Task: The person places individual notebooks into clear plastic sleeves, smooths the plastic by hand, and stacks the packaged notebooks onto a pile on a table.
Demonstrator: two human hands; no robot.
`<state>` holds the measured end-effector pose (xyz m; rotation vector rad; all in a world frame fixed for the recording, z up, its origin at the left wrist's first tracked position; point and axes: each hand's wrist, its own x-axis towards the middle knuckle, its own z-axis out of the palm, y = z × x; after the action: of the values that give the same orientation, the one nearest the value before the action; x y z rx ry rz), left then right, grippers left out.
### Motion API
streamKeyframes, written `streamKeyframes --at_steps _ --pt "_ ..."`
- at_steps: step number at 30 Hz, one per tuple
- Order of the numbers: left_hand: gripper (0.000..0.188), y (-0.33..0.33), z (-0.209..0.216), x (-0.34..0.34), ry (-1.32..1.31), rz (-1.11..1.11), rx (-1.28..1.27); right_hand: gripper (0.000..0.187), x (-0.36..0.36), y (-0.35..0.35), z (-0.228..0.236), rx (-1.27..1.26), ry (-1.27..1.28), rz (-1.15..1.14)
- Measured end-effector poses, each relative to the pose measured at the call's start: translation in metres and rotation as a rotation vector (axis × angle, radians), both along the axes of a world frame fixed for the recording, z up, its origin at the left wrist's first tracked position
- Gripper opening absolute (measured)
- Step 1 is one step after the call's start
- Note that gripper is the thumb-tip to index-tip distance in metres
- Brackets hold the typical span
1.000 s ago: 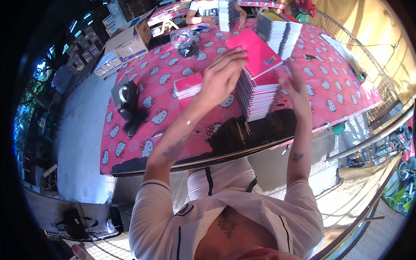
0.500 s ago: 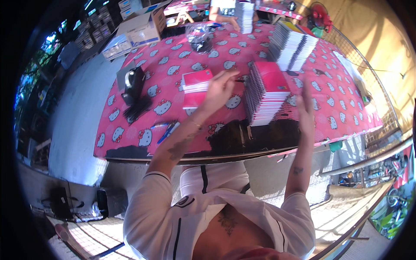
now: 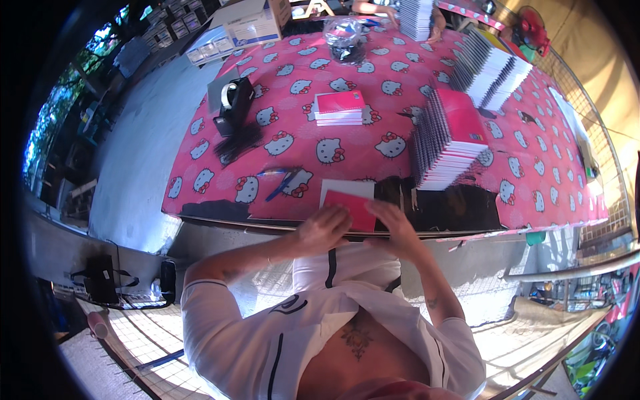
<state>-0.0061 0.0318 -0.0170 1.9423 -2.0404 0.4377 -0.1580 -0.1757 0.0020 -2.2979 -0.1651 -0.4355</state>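
At the table's near edge lies a red notebook (image 3: 357, 208), with a white page or sheet (image 3: 347, 187) showing beyond its cover. My left hand (image 3: 325, 225) grips its near left part, fingers bent over the cover. Closed on the right edge is my right hand (image 3: 398, 230), its thumb side toward the cover. To the right stands a tall stack of red spiral-bound notebooks (image 3: 460, 123), coils facing left. Farther off, a short pile of red notebooks (image 3: 339, 103) lies at mid-table. Whether the notebook in my hands has a coil is hidden.
On the left are a black tape dispenser (image 3: 233, 110), dark bristly strands (image 3: 239, 143) and blue pens or tools (image 3: 283, 185). A plastic bag (image 3: 345, 41) and a cardboard box (image 3: 257, 23) stand farther back. More notebook stacks (image 3: 490, 70) are far right; another person's hand (image 3: 437, 25) touches one.
Both hands have come back from beside the short pile and the tall stack to the near edge. They now hold a red notebook there. The view has shifted a little.
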Motion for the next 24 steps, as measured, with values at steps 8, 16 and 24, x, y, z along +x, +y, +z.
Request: streamKeyframes --at_steps 8,16,24 --pt "0.032 -0.018 0.043 0.022 0.154 0.140 -0.010 0.065 0.043 -0.003 -0.047 0.190 0.036 -0.117" --pt "0.027 -0.007 0.051 0.050 0.209 0.353 -0.338 0.059 0.022 0.031 -0.021 -0.467 0.014 -0.056" --pt "0.020 -0.010 0.047 0.034 0.577 0.322 0.003 0.020 0.042 0.030 -0.006 -0.036 -0.187 -0.265"
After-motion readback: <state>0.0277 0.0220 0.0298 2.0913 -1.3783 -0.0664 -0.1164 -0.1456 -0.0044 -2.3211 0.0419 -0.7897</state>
